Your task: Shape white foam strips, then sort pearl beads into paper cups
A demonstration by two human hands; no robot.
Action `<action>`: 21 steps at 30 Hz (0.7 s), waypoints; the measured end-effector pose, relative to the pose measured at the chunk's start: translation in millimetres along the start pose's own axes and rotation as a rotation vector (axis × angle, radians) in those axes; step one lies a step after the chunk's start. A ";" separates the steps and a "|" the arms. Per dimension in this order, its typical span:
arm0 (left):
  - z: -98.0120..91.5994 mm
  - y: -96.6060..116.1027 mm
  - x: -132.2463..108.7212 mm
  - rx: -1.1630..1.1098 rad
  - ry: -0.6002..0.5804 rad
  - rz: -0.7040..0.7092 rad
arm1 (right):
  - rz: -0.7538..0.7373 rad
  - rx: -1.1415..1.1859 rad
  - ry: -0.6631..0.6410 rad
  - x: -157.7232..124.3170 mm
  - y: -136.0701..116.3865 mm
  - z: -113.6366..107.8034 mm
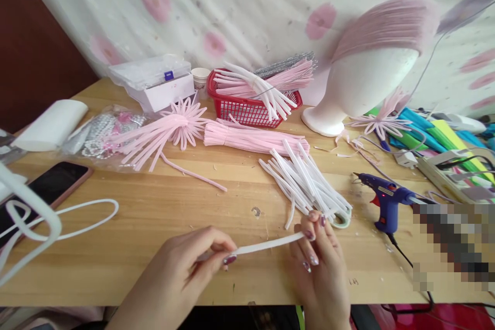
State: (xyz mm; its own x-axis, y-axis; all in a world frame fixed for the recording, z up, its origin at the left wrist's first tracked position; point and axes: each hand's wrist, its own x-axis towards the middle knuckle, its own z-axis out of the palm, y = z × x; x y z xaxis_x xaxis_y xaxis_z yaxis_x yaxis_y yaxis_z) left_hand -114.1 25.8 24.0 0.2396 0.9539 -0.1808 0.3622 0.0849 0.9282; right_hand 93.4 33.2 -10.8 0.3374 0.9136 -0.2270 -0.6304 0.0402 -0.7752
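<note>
A white pipe cleaner [268, 244] stretches between my two hands above the front of the table. My left hand [193, 258] pinches one end between thumb and fingers. Near the other end, my right hand [319, 258] grips it with closed fingertips. Just behind my right hand lies a loose pile of white pipe cleaners [305, 180], with a pale green ring-shaped thing [342, 218] partly under it. A bundle of pink pipe cleaners [251, 136] rests behind that pile. Left of the bundle is a pink looped flower shape [185, 122] with long stems.
A blue glue gun [386, 198] stands at right, its cord running off the front edge. At the back are a red basket [247, 111] of pipe cleaners and a white foam head [367, 82]. A phone [58, 180] and white cable [112, 209] lie at left.
</note>
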 end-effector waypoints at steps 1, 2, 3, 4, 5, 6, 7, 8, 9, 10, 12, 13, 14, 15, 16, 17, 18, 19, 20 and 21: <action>-5.4 -0.5 -1.9 -0.025 0.033 -0.033 | -0.015 0.014 0.019 2.4 -3.5 -1.9; -10.4 -1.4 -4.0 -0.052 0.065 -0.057 | -0.027 0.027 0.029 4.5 -6.4 -3.7; -15.0 -2.7 -5.8 -0.085 0.098 -0.072 | -0.037 0.037 0.036 6.3 -8.6 -5.3; -18.7 -4.6 -6.9 -0.127 0.137 -0.084 | -0.046 0.047 0.041 7.7 -10.1 -6.6; -21.5 -7.0 -7.2 -0.188 0.178 -0.098 | -0.052 0.055 0.048 8.8 -11.0 -7.7; -23.4 -10.0 -6.3 -0.273 0.215 -0.114 | -0.060 0.062 0.057 9.6 -11.3 -8.5; -24.2 -13.3 -4.1 -0.382 0.231 -0.128 | -0.066 0.065 0.066 10.1 -11.2 -9.1; -24.0 -16.7 -0.7 -0.508 0.234 -0.138 | -0.071 0.063 0.073 10.5 -10.7 -9.7; -22.9 -19.8 3.8 -0.643 0.245 -0.136 | -0.071 0.052 0.072 10.7 -9.9 -10.2; -20.8 -22.3 8.8 -0.773 0.274 -0.118 | -0.067 0.034 0.063 10.7 -8.9 -10.7; -14.6 -24.8 19.1 -0.968 0.381 -0.056 | -0.058 -0.015 0.027 10.0 -5.9 -11.9; -10.7 -24.8 23.3 -1.026 0.429 -0.028 | -0.056 -0.041 0.008 9.1 -4.0 -12.5; -6.4 -23.9 26.4 -1.066 0.442 -0.010 | -0.052 -0.070 -0.015 7.9 -1.9 -13.1; -1.9 -22.5 28.2 -1.092 0.403 0.001 | -0.041 -0.104 -0.044 6.2 0.5 -13.5; 2.9 -20.6 28.7 -1.103 0.329 -0.002 | -0.023 -0.141 -0.084 3.9 2.9 -13.5; 7.8 -18.5 28.0 -1.098 0.246 -0.017 | 0.000 -0.180 -0.138 1.1 5.3 -13.0; 12.9 -16.3 26.5 -1.066 0.178 -0.035 | 0.028 -0.222 -0.198 -2.2 7.4 -11.7; 18.0 -14.1 24.6 -0.993 0.148 -0.045 | 0.058 -0.266 -0.262 -6.0 9.1 -9.6; 23.0 -11.9 22.6 -0.879 0.160 -0.038 | 0.087 -0.310 -0.318 -10.1 10.3 -6.5; 27.8 -9.7 20.8 -0.734 0.195 -0.005 | 0.109 -0.354 -0.359 -14.2 11.1 -2.6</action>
State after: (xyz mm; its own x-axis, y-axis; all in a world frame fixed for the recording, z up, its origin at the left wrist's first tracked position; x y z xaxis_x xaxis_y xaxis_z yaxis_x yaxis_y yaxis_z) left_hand -87.6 36.8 2.1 0.0514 0.9808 -0.1882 -0.3459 0.1943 0.9179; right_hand 83.4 19.6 -17.7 -0.0171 0.9887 -0.1491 -0.3524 -0.1455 -0.9245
